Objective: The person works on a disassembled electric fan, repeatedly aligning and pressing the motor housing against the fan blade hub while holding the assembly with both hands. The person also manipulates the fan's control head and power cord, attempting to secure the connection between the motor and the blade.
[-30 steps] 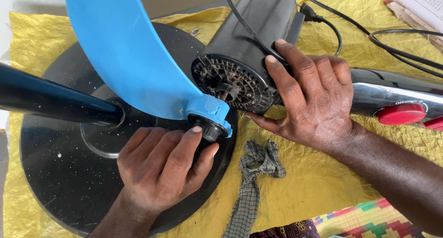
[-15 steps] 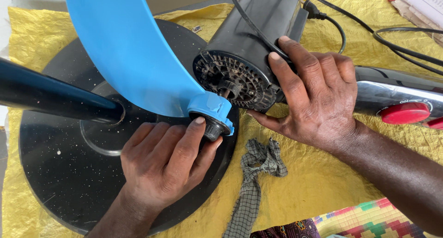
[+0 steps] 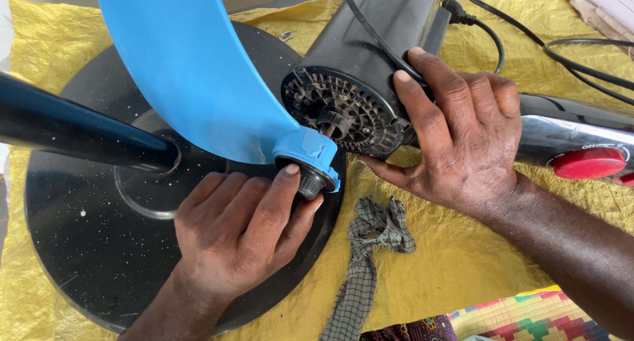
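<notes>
My left hand [image 3: 241, 238] pinches the black cap [image 3: 310, 178] at the hub of the blue fan blade [image 3: 198, 70], over the round black base [image 3: 86, 248]. My right hand [image 3: 462, 143] grips the black fan motor [image 3: 356, 76] on the yellow cloth [image 3: 436, 268].

Looks like a small repair spot, more a home or roadside fix-it setup than a proper workshop. A stripped-down fan sits on a crinkled yellow sheet [image 3: 462, 295]: bare motor housing [image 3: 370, 57], blue blade [image 3: 198, 70], round black base [image 3: 72, 248]. Loose black cables [image 3: 561, 47] trail around, and a checked rag [image 3: 370, 248] lies close by.
</notes>
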